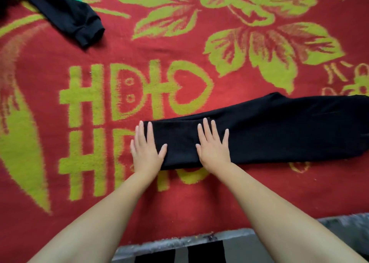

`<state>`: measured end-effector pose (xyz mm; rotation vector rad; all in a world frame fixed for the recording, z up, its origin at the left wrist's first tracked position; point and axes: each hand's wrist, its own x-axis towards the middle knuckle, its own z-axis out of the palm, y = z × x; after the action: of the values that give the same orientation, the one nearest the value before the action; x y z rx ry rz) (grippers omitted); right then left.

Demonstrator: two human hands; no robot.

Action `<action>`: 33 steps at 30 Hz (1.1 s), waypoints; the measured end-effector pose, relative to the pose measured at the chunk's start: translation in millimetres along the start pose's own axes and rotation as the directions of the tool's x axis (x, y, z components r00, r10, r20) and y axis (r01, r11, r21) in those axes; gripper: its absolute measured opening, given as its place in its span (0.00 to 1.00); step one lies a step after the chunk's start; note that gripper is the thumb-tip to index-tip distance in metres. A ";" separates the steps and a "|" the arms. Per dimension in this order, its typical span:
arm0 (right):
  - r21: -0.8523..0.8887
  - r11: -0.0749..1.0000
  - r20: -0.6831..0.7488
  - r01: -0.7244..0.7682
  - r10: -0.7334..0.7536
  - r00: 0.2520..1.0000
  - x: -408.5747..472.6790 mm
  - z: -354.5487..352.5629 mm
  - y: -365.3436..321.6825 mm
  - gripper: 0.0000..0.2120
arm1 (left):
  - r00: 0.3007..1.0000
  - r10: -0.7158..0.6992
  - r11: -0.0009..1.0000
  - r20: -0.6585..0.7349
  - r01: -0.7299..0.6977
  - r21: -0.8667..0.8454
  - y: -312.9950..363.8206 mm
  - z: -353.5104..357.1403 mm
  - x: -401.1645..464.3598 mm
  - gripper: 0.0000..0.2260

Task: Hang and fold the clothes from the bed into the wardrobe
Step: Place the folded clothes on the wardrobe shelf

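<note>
A black garment (279,129), folded into a long strip, lies flat on the red and green blanket (99,163) that covers the bed. It runs from the middle of the view out past the right edge. My left hand (146,149) rests palm down on its left end, fingers spread, partly over the garment's edge. My right hand (213,146) presses flat on the cloth a little to the right, fingers apart. Neither hand grips anything.
Another black garment (67,13) with a cuffed sleeve and a bit of green cloth lies at the top left. The bed's near edge (199,240) runs along the bottom, with grey floor below it.
</note>
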<state>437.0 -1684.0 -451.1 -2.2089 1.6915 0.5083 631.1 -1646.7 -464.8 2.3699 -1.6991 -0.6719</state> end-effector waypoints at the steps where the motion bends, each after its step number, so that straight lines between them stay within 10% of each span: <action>1: -0.026 1.000 -0.052 0.007 -0.009 0.999 -3.2 -5.5 0.6 0.31 | 0.985 -0.170 0.972 0.016 0.171 -0.163 0.8 -5.7 -3.1 0.34; 5: 0.055 0.984 0.020 0.172 -0.173 0.985 -26.3 -13.2 -6.3 0.30 | 0.848 -0.450 0.640 0.279 0.524 -0.562 -2.6 -25.3 -8.0 0.22; 10: 0.586 0.801 0.341 -0.118 -0.113 0.933 -34.8 -37.2 -22.6 0.33 | 0.898 -0.228 0.497 0.377 0.440 -0.748 27.6 -64.6 -8.1 0.20; 14: 0.902 0.250 0.406 -0.351 -0.219 0.887 -25.8 -81.7 -1.1 0.34 | 0.933 -0.102 0.539 0.346 0.344 -0.769 93.8 -92.6 -7.7 0.17; 21: 0.822 -0.372 0.267 -0.431 -0.417 0.869 -41.1 -114.9 129.3 0.28 | 0.979 0.028 0.890 0.200 0.067 -0.451 222.9 -65.3 -31.5 0.24; 27: 0.939 0.213 0.204 -0.272 0.292 0.934 -27.7 -91.5 222.7 0.06 | 0.918 0.235 0.946 0.320 -0.140 -0.292 324.6 27.0 -49.8 0.32; 31: 0.870 0.392 0.198 -0.301 0.282 0.939 -19.4 -55.1 259.5 0.21 | 0.960 0.279 0.954 -0.040 -0.272 0.127 286.2 70.9 -26.0 0.28; 33: 0.741 0.629 0.074 -0.236 0.272 0.959 -15.7 -40.2 257.1 0.30 | 0.966 0.256 0.942 0.038 -0.258 0.216 247.6 87.1 -13.8 0.28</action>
<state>188.3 -1753.8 -416.2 -1.3891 1.8011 -0.1902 376.2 -1708.1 -446.6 2.2164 -2.1378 -0.4747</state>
